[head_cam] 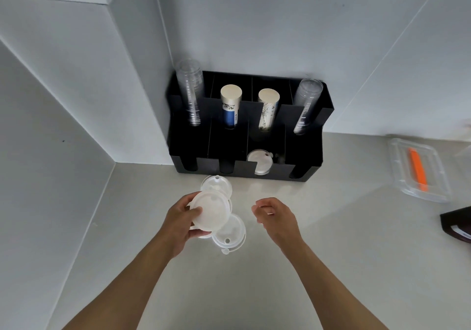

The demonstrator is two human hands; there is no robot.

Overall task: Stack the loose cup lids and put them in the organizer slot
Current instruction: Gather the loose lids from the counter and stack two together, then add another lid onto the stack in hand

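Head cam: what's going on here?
A person is gathering loose white plastic cup lids on a pale counter. The left hand grips one round white lid, lifted over two more: one nearer the black plastic cup organizer, one nearer the person. The right hand hovers empty, fingers curled. One white lid already sits in a front slot.

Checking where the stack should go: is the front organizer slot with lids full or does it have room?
Has room. That slot shows only a lid or low stack; how many lids, cannot tell.
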